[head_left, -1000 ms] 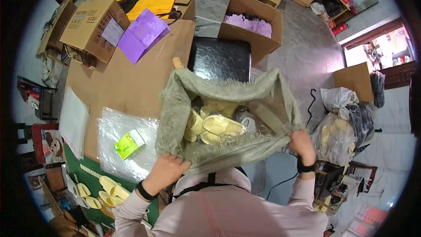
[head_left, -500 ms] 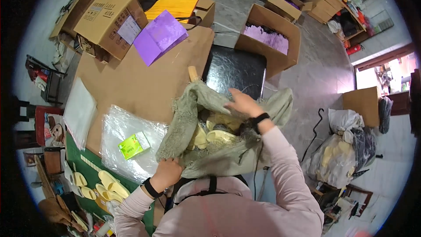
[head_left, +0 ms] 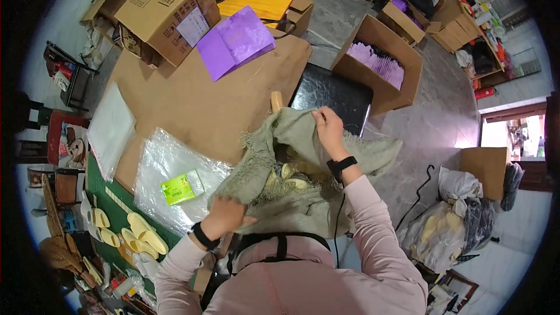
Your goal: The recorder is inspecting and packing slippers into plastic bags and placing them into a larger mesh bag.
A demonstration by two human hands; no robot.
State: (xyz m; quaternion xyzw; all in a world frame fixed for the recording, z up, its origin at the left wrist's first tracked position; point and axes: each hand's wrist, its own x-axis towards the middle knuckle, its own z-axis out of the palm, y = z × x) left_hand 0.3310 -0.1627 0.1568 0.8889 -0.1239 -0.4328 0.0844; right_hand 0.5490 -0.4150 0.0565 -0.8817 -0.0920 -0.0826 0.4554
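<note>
A grey-green woven sack (head_left: 291, 210) with frayed edges gapes in front of my body. Pale yellow slippers (head_left: 297, 183) show inside it, partly covered by its folds. My right hand (head_left: 330, 134) pinches the sack's far rim between thumb and fingers. At the near left rim, my left hand (head_left: 226, 214) has its fingers curled over the cloth, the thumb pointing right. A black padded seat (head_left: 332, 94) stands just beyond the sack, and a wooden post end (head_left: 276, 101) pokes up beside it.
On the brown tabletop (head_left: 175, 96) lie clear plastic bags (head_left: 157, 169), a green tissue pack (head_left: 182, 188) and a purple folder (head_left: 235, 44). Yellow slippers (head_left: 143, 234) rest on a green mat (head_left: 102, 182). Cartons (head_left: 396, 102) stand beyond; a bagged pile (head_left: 437, 233) sits at right.
My right hand has taken hold of the sack's far rim, and that cloth now covers more of the slippers. My left thumb has swung out to the right. The whole view has shifted slightly.
</note>
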